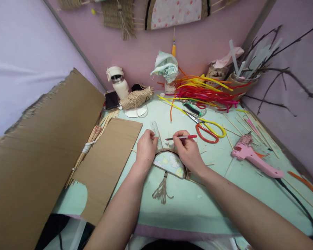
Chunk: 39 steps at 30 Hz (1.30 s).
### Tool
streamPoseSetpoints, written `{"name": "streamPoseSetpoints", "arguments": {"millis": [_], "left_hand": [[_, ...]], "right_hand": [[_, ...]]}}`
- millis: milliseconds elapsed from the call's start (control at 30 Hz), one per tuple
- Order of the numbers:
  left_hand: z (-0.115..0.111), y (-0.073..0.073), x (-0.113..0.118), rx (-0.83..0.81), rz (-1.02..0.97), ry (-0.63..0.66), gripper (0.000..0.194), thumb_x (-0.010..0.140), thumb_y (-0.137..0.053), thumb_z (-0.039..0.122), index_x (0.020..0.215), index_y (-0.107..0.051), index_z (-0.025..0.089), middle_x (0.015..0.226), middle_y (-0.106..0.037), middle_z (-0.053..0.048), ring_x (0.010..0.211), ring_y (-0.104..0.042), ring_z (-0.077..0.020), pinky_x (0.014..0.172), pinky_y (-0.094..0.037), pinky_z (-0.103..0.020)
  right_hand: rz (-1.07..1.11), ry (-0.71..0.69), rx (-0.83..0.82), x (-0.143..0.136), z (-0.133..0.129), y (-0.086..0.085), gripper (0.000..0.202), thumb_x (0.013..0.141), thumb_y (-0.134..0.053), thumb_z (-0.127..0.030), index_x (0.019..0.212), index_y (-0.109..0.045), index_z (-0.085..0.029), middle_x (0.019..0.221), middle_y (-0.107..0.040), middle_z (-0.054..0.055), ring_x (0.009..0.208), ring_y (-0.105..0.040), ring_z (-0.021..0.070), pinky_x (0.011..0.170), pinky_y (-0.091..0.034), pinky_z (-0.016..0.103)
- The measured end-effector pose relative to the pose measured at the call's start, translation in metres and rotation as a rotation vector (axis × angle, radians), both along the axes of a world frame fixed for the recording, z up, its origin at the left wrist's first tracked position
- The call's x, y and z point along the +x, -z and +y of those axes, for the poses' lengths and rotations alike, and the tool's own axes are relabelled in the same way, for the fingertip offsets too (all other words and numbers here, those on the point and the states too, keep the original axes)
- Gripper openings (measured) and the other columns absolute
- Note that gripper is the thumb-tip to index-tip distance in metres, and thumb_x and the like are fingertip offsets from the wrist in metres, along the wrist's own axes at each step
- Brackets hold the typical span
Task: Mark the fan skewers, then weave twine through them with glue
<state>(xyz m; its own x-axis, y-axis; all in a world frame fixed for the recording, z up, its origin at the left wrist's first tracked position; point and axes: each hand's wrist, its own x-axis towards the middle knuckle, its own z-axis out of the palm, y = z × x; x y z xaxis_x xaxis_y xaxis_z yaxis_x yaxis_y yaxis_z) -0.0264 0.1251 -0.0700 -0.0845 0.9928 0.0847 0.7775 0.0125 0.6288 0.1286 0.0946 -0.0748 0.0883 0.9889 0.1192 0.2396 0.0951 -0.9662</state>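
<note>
A small half-round piece [170, 164] in floral fabric, edged with brown cord and a dark line, lies on the pale green table. Thin sticks stick out around its curved edge, and a twine tassel [163, 191] hangs from its straight side. My left hand [146, 146] is closed at the upper left of the piece, with its fingertips on the clear ruler [154, 129]. In my right hand [187, 149], above the arc's right part, is a red pen [185, 137], its tip pointing left toward the sticks.
Cardboard sheets [114, 139] and bundled sticks [87, 147] are on the left. Behind my hands lie scissors [206, 126], pliers [193, 108], colored strips [206, 93], a twine bundle [137, 98] and a bottle [120, 85]. A pink glue gun [255, 159] with its cord is at right, near loose sticks.
</note>
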Motion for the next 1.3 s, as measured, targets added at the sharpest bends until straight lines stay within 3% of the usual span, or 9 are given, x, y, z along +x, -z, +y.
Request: {"name": "streamPoseSetpoints", "arguments": {"millis": [433, 1300], "left_hand": [[0.002, -0.0001, -0.0001, -0.032, 0.013, 0.009, 0.006, 0.081, -0.056, 0.021, 0.087, -0.054, 0.02, 0.08, -0.065, -0.003, 0.072, -0.061, -0.0183, 0.068, -0.042, -0.029], [0.0032, -0.0028, 0.0019, -0.036, 0.067, 0.028, 0.006, 0.081, -0.057, 0.02, 0.085, -0.053, 0.021, 0.078, -0.065, -0.003, 0.07, -0.06, -0.0186, 0.066, -0.04, -0.029]], "right_hand": [[-0.011, -0.031, 0.01, -0.0011, 0.002, 0.0018, 0.018, 0.089, -0.05, -0.036, 0.079, -0.053, -0.021, 0.059, -0.048, -0.005, 0.052, -0.047, 0.0125, 0.052, -0.035, 0.025], [-0.059, -0.057, -0.008, -0.0027, 0.0046, 0.0019, 0.018, 0.089, -0.05, -0.035, 0.081, -0.056, -0.02, 0.059, -0.054, -0.004, 0.054, -0.052, 0.014, 0.057, -0.037, 0.026]]}}
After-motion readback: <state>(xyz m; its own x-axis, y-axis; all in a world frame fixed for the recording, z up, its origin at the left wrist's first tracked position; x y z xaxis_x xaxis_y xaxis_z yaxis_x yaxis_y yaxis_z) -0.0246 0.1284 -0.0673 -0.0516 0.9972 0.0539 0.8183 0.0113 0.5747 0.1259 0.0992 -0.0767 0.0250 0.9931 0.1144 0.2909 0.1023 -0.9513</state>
